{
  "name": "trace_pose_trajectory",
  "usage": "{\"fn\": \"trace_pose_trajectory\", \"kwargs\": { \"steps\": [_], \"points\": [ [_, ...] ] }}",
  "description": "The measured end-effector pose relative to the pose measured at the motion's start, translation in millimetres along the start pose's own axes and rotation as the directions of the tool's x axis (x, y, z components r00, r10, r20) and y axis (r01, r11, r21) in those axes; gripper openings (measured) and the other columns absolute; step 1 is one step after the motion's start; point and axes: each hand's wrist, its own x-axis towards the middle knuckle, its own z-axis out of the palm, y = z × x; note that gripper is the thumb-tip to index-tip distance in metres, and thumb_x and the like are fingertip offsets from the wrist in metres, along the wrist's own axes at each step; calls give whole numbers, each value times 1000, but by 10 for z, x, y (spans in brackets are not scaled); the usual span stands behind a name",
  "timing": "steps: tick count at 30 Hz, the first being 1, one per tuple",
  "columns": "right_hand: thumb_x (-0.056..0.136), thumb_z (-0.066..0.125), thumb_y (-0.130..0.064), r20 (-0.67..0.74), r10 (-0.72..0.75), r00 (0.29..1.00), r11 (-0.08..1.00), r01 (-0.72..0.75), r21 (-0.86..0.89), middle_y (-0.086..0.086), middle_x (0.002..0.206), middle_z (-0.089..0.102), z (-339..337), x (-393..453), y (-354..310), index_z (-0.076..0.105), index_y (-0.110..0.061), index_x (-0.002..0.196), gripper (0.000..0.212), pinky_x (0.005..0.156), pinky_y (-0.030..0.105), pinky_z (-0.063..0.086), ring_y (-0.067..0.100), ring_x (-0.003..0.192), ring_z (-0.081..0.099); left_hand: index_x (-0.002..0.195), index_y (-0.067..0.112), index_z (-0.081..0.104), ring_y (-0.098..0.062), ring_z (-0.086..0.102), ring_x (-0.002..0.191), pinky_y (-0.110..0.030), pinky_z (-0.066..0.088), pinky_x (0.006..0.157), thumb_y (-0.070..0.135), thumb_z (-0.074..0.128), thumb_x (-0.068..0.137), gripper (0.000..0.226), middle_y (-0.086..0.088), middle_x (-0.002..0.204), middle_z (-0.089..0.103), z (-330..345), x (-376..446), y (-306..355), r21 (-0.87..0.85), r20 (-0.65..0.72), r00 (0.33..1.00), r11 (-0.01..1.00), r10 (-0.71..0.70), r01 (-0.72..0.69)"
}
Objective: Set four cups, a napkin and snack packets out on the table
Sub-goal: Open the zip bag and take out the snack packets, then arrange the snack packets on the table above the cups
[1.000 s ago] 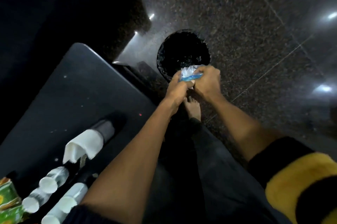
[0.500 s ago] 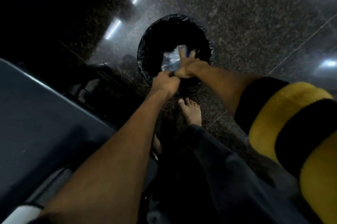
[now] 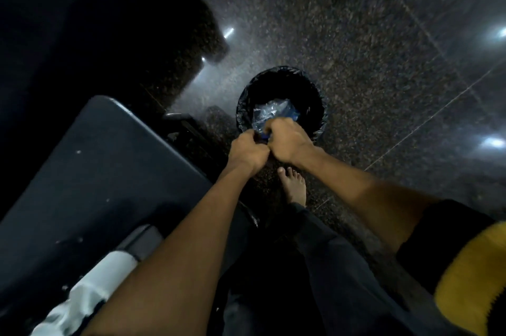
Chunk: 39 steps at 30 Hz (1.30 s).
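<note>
- Dark speckled stone floor (image 3: 369,34) fills the background, tile seams and bright light reflections on it; the whole scene is dim.
- Nearest, bottom left: white paper napkin (image 3: 90,292), crumpled, lying at the near edge of the dark table (image 3: 90,171); blurred, so detail is hard to read.
- Just beyond the napkin, a greyish object (image 3: 142,240) on the table, mostly hidden by the left forearm; cannot tell what it is.
- Table top otherwise shows only small pale specks; rounded far corner points toward the bin.
- Bottom right: black and yellow striped sleeve (image 3: 465,267) on the right arm.
- Dark trousers in the centre, one bare foot (image 3: 294,185) on the floor below the hands.
- Both forearms reach forward away from the table, hands meeting over the near rim of the bin.
- Left hand (image 3: 246,150) curled into a fist, fingers together, clamped on the near end of the clear plastic wrapper (image 3: 271,114).
- Right hand (image 3: 289,141) also fisted, fingers together, gripping the same wrapper; knuckles of the two hands touching.
- Wrapper is crinkled, transparent, with a blue part at its far right edge; it sticks out past the hands over the bin opening.
- Farthest: round waste bin (image 3: 317,89) with black bag liner, standing on the floor just beside the table corner.
- Cups and snack packets not visible here.
</note>
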Motion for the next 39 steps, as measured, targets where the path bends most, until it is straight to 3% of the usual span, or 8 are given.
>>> {"fn": "trace_pose_trajectory", "kwargs": {
  "steps": [5, 11, 13, 17, 21, 28, 33, 39],
  "points": [
    [77, 46, -26, -69, -139, 988, 990, 138, -25, 18, 99, 72, -272, -532, -805, 70, -13, 94, 32, 77, 40, 56, 36, 95, 68, 108, 11, 68, -35, 66, 107, -39, 54, 93, 18, 61, 86, 24, -19, 115, 71, -730, -644, -47, -113, -116, 991, 991, 63, -77],
    [87, 61, -29, -143, -292, 946, 951, 272, -146, 18, 101, 72, -225, -1251, -1974, 69, -13, 99, 22, 74, 37, 51, 38, 97, 67, 97, 12, 66, -24, 63, 95, -25, 43, 74, 9, 62, 86, 12, -8, 99, 71, -1558, -1509, -548, -315, -339, 935, 925, 99, -212],
    [84, 62, -31, -151, -335, 930, 935, 307, -179, 18, 100, 71, -87, -1513, -2346, 68, -14, 98, 22, 74, 36, 52, 38, 96, 68, 98, 9, 66, -20, 60, 86, -23, 42, 70, 3, 60, 86, 14, -7, 93, 69, -1775, -1832, -828, -369, -394, 913, 891, 109, -266],
    [82, 62, -30, -121, -410, 904, 894, 372, -252, 14, 104, 71, 446, -2120, -3117, 70, -16, 103, 27, 79, 38, 54, 35, 100, 66, 103, 8, 65, -20, 65, 87, -33, 55, 81, 2, 59, 88, 18, -8, 98, 72, -2156, -2473, -1696, -445, -473, 876, 830, 100, -335],
    [81, 61, -29, -60, -494, 867, 835, 454, -312, 11, 106, 70, 1256, -2750, -3868, 70, -15, 103, 28, 75, 34, 51, 33, 98, 66, 102, 15, 65, -18, 65, 82, -29, 51, 76, 5, 58, 89, 18, -2, 93, 70, -2445, -3095, -2826, -452, -561, 825, 813, 60, -367],
    [72, 56, -15, 200, -504, 840, 722, 537, -435, 13, 109, 72, 2819, -3366, -4678, 69, -17, 114, 45, 85, 42, 57, 36, 103, 67, 108, 17, 66, -25, 68, 93, -42, 57, 89, 4, 56, 79, 33, -1, 97, 71, -2592, -3740, -4791, -470, -586, 801, 858, -127, -208],
    [74, 59, -20, 360, -492, 793, 619, 609, -495, 11, 100, 72, 3700, -3467, -4932, 69, -16, 103, 31, 80, 42, 58, 36, 97, 68, 117, 15, 64, -26, 65, 105, -39, 54, 94, 13, 64, 80, 37, -6, 113, 70, -2446, -3860, -5660, -573, -517, 816, 812, -257, -107],
    [79, 61, -17, 488, -431, 759, 559, 649, -515, 15, 114, 68, 4485, -3309, -5180, 68, -11, 108, 31, 85, 39, 55, 37, 106, 65, 136, 13, 54, -30, 57, 123, -43, 48, 104, 7, 61, 80, 57, -10, 131, 60, -2208, -3839, -6401, -665, -340, 853, 743, -396, 80]
  ]
}}
